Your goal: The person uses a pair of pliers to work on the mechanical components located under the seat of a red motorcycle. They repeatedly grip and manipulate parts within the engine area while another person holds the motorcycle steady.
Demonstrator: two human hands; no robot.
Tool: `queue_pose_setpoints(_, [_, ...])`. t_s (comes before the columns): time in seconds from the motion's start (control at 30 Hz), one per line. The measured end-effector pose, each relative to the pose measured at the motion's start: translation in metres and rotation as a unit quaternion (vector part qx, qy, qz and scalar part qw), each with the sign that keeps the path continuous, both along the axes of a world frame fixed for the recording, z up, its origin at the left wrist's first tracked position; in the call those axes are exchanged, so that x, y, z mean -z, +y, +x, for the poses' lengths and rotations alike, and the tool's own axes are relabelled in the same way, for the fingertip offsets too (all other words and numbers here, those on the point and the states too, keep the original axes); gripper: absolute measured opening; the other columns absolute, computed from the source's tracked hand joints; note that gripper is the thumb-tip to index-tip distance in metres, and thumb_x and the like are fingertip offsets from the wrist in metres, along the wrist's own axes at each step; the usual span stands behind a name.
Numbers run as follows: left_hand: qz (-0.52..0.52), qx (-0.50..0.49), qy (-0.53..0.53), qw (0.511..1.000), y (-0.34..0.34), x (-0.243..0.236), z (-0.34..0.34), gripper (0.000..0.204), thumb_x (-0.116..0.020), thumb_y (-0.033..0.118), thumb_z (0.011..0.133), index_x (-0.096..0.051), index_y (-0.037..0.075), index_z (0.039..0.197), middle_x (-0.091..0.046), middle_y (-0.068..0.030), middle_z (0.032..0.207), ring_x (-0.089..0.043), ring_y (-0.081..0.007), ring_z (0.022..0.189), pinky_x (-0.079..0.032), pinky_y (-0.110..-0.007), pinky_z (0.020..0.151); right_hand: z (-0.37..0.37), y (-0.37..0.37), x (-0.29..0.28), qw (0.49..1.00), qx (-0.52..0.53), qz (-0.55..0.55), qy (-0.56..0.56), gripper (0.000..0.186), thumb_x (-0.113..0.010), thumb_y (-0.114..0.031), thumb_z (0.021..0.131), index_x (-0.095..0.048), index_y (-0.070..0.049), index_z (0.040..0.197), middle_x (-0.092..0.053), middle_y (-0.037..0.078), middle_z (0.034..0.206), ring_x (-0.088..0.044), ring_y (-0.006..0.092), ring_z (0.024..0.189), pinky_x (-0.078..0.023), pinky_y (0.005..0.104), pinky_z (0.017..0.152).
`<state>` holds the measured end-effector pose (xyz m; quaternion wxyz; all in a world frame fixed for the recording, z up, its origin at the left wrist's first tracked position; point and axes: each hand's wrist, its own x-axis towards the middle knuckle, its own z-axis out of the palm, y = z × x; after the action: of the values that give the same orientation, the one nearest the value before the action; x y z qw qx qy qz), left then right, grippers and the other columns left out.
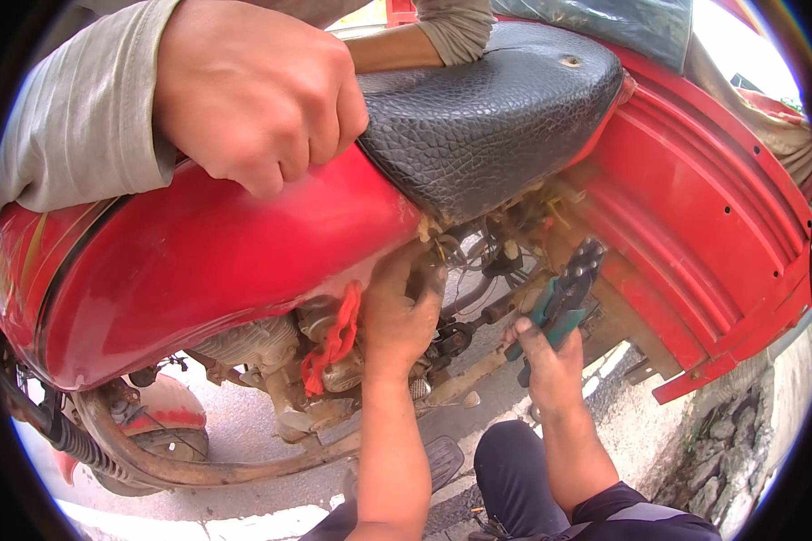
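My left hand (399, 311) reaches under the rear edge of the red fuel tank (271, 234), just below the black seat (505, 117). Its fingers are curled in beside the frame, and what they pinch, if anything, is hidden. In my right hand (550, 361) is a wire stripper (573, 284) with dark green handles and dark jaws with holes in them, pointing up and away from me. Loose wires (492, 257) hang under the seat between my left hand and the tool. A red strap or cloth (334, 343) dangles just left of my left wrist.
Another person's closed hand (262, 99) is over the tank, and that person's other arm (392, 50) leans on the seat. The engine (253, 347) is below the tank. A red ribbed metal panel (695, 216) stands at the right, above rubble (708, 460).
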<state>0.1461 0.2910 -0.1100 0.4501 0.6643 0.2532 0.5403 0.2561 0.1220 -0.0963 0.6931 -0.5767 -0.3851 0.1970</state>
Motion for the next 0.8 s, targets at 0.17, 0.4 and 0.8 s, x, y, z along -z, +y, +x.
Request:
queue_pose_setpoints(0.17, [0.035, 0.057, 0.009, 0.998, 0.009, -0.010, 0.007, 0.020, -0.070, 0.007, 0.089, -0.073, -0.001, 0.107, -0.071, -0.0178, 0.091, -0.066, -0.0290, 0.082, -0.052, -0.037, 0.078, -0.006, 0.018, -0.023, 0.997, -0.042, 0.051, 0.027, 0.028, -0.067, -0.012, 0.099, -0.055, -0.001, 0.122, -0.065, 0.006, 0.098, -0.063, 0.0136, 0.090, -0.052, 0.0313, 0.076])
queue_pose_setpoints(0.4, [0.006, 0.137, -0.009, 0.991, 0.017, -0.014, 0.005, 0.013, -0.065, 0.003, 0.088, -0.069, -0.002, 0.100, -0.067, -0.0131, 0.085, -0.064, -0.0229, 0.080, -0.050, -0.035, 0.076, -0.003, 0.058, -0.026, 0.994, 0.038, 0.021, -0.100, 0.028, -0.075, -0.010, 0.094, -0.059, -0.004, 0.116, -0.064, 0.000, 0.098, -0.058, 0.0101, 0.086, -0.049, 0.0287, 0.077])
queue_pose_setpoints(0.8, [0.012, 0.159, 0.003, 0.987, 0.018, -0.017, 0.003, 0.011, -0.062, 0.002, 0.091, -0.066, -0.003, 0.100, -0.066, -0.0130, 0.087, -0.062, -0.0233, 0.082, -0.049, -0.034, 0.079, 0.009, 0.078, -0.023, 0.993, 0.039, 0.004, -0.108, 0.024, -0.072, -0.006, 0.092, -0.060, -0.001, 0.112, -0.069, 0.002, 0.094, -0.060, 0.0100, 0.083, -0.051, 0.0283, 0.076])
